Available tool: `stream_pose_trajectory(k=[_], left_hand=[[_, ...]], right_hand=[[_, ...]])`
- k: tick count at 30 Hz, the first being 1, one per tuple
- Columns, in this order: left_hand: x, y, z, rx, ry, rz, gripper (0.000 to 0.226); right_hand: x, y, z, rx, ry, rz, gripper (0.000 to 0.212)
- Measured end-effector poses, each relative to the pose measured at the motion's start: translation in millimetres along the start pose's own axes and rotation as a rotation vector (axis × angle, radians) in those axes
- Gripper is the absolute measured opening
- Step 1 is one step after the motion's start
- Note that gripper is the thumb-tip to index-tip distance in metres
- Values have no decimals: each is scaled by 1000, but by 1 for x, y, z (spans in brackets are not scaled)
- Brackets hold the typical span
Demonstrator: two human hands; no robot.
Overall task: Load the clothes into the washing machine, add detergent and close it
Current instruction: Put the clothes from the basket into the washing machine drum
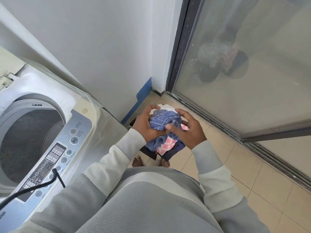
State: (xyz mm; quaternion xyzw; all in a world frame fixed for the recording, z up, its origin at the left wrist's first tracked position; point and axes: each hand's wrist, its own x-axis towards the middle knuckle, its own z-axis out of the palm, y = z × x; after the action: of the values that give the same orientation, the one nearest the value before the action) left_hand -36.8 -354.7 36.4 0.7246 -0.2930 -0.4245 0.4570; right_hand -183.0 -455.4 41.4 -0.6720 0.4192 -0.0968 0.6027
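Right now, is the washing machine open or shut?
Open. The washing machine has its top opening uncovered, with the perforated drum showing. The left hand and right hand grip the clothes beside it.

White wall point(101, 39), beige tiled floor point(252, 174), frosted glass door point(244, 73).

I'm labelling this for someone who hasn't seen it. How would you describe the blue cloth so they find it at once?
Right of the open washing machine, the left hand and right hand grip a bundle of clothes. The blue cloth lies on top, between them. It alone is blue with pale zigzag lines; the white piece behind and the pink-patterned piece below are not.
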Motion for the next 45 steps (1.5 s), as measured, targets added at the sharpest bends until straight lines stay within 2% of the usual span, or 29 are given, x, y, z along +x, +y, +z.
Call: stream_pose_trajectory(k=[2,4,6,9,12,14,15,17,20,21,23,26,27,29,31,33,35,37,38,40,43,45], left_hand=[[1,3,4,36,9,16,79],[2,5,7,72,11,31,85],[2,6,9,128,-5,26,93],[1,7,7,115,-51,18,95],[-2,5,-7,-233,-190,34,92],[-5,8,-12,-304,-235,6,94],[-5,9,-12,-300,-228,-9,93],[-4,9,-6,-294,-140,-5,80],[-6,10,3,-297,34,11,64],[-8,11,6,-289,88,12,60],[-9,12,9,-251,180,0,57],[-10,14,11,-173,263,84,61],[-11,16,11,-138,286,121,60],[-10,20,9,-124,276,131,61],[-7,16,5,-182,198,157,72],[-6,10,-1,-276,101,193,87],[-5,6,-4,-371,15,139,95],[-9,7,-6,-443,13,98,98],[-12,10,-8,-467,33,73,99],[-15,16,-9,-512,98,38,93],[-23,20,-13,-516,309,51,51],[-29,25,-19,-490,431,63,47]], right_hand=[[2,2,5,-82,-53,-17,90],[6,1,7,-116,-17,19,89],[8,-1,6,-152,21,39,75],[14,0,-1,-152,60,9,40],[19,-3,-15,229,28,84,15],[19,-9,-20,524,-52,159,17],[19,-11,-21,587,-85,175,22],[20,-12,-15,532,-96,180,32],[18,-20,-13,225,103,24,21],[16,-25,-14,200,106,-43,19],[10,-35,-14,278,-67,-78,16],[10,-34,-2,58,-152,-114,63],[10,-35,4,21,-139,-125,68],[13,-33,8,77,-86,-122,60],[13,-29,5,173,-40,-131,51],[14,-24,0,247,-18,-106,53],[16,-24,-2,375,-46,-33,70],[18,-30,-1,512,-120,-1,94],[19,-33,0,531,-147,15,99],[19,-41,5,467,-175,20,93],[17,-54,12,241,-51,-86,53],[18,-61,16,193,5,-187,42]])
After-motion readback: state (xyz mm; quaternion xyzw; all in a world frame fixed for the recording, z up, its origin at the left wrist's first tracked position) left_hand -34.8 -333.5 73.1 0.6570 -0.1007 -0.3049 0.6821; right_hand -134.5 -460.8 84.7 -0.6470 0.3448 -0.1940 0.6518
